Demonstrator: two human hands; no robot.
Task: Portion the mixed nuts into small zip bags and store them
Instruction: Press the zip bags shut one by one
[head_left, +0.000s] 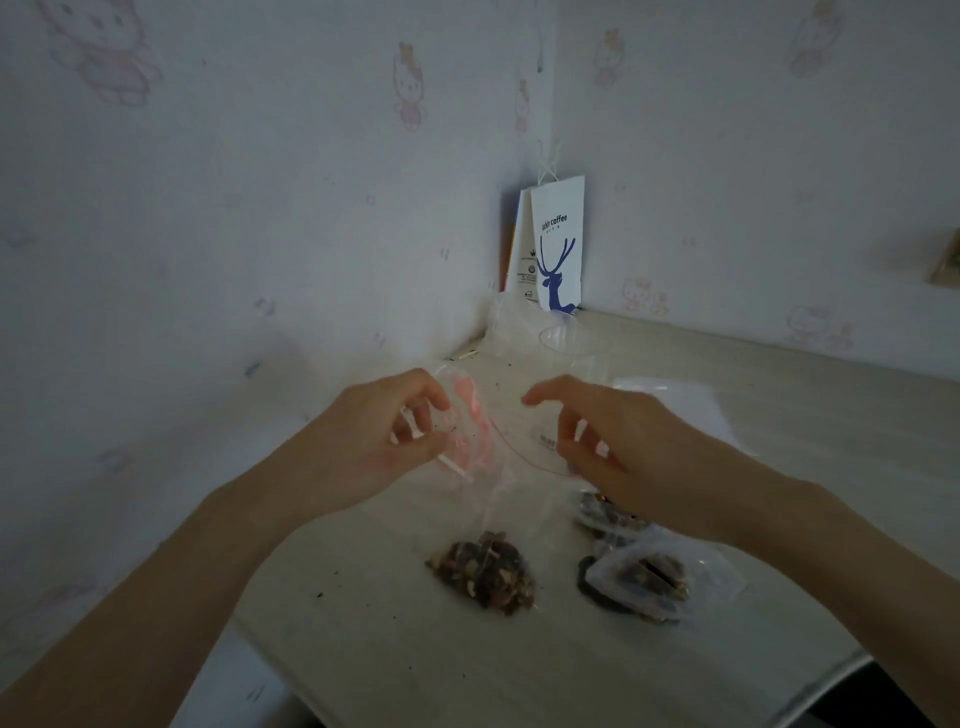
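A clear small zip bag (511, 499) with a red seal line hangs upright above the table, with a clump of mixed nuts (485, 571) at its bottom resting on the tabletop. My left hand (384, 441) pinches the left end of the bag's top. My right hand (608, 447) pinches the right end, with its forefinger stretched out over the opening. Two more bags with nuts (639, 577) lie on the table under my right wrist.
An empty clear plastic cup (563, 338) and crumpled clear plastic (511, 322) sit near the wall corner. A white paper coffee bag (556, 244) leans there. A stack of flat clear bags (675, 400) lies right. The table (363, 675) edge curves at bottom right.
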